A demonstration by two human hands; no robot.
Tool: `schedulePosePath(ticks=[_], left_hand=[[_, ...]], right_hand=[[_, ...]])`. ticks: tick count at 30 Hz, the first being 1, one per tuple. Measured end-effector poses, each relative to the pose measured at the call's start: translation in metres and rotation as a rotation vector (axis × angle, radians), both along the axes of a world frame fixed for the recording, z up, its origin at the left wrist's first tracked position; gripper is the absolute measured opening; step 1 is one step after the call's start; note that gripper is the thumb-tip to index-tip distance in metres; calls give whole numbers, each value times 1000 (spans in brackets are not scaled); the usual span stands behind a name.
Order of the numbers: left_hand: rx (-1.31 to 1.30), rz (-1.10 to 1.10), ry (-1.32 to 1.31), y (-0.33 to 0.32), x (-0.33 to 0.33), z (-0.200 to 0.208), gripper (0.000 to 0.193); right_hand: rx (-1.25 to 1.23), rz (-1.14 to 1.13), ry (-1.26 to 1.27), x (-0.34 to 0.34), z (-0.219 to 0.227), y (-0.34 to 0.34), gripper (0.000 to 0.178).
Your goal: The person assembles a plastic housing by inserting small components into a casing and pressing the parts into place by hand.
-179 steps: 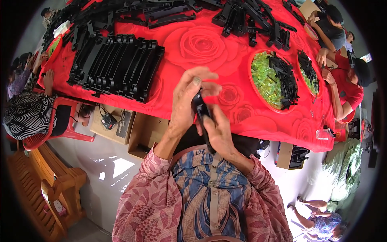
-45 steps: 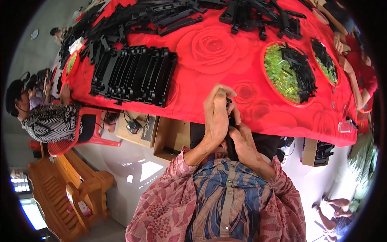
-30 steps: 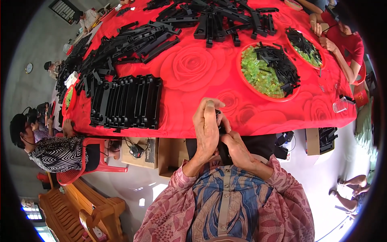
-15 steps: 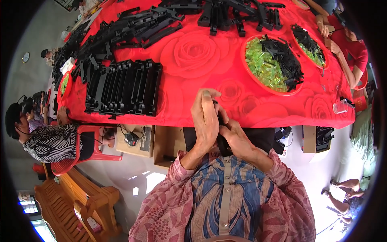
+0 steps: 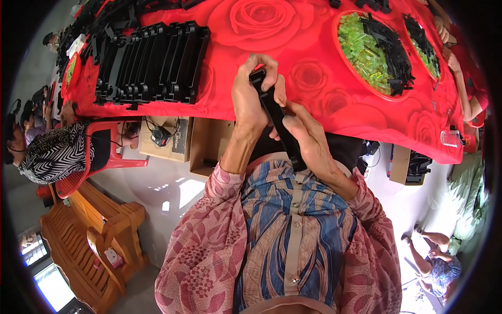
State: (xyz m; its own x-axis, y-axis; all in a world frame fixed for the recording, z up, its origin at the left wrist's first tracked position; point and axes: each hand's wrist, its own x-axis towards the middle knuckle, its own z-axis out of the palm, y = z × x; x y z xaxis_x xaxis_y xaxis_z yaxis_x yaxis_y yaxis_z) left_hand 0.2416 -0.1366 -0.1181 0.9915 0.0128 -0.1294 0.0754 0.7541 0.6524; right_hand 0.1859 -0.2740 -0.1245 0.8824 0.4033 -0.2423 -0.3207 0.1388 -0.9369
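Between both my hands is a long, narrow black plastic part point(image 5: 280, 119), tilted with its lower end by my shirt. My left hand point(image 5: 252, 97) closes round its upper end, thumb and fingers curled over it. Along its right side, my right hand point(image 5: 308, 133) grips the middle, the thumb lying on the part. Left of my hands, a row of similar black plastic parts point(image 5: 151, 63) lies side by side on the red rose-patterned tablecloth point(image 5: 308, 31). To the right stands a red basin point(image 5: 361, 86) of small yellow-green clear pieces point(image 5: 355, 49) and small black pieces point(image 5: 389, 55).
A second basin point(image 5: 426, 49) stands near another person's hands point(image 5: 449, 57) at the right. Open cardboard boxes point(image 5: 212, 144) sit under the table edge. A seated person point(image 5: 55, 152) is on a red chair point(image 5: 112, 152) at left, near a wooden bench point(image 5: 86, 235). A clear cup point(image 5: 449, 137) rests at the right corner.
The black part, mostly hidden between my hands before, now shows along its length. My hands have opened out from each other around it. The whole view has shifted, with the table higher in it.
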Motion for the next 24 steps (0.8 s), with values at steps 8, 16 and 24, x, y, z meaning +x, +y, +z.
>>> schedulePosePath(ticks=[8, 16, 24], left_hand=[[-176, -51, -35, 12, 3, -14, 32], [-488, -314, -234, 22, 11, -30, 41], [-356, -332, -214, 20, 7, -26, 42]], right_hand=[[-27, 11, -21, -9, -14, -3, 46], [-46, -18, -58, -12, -9, 1, 52], [-133, -136, -250, -13, -7, 1, 55]])
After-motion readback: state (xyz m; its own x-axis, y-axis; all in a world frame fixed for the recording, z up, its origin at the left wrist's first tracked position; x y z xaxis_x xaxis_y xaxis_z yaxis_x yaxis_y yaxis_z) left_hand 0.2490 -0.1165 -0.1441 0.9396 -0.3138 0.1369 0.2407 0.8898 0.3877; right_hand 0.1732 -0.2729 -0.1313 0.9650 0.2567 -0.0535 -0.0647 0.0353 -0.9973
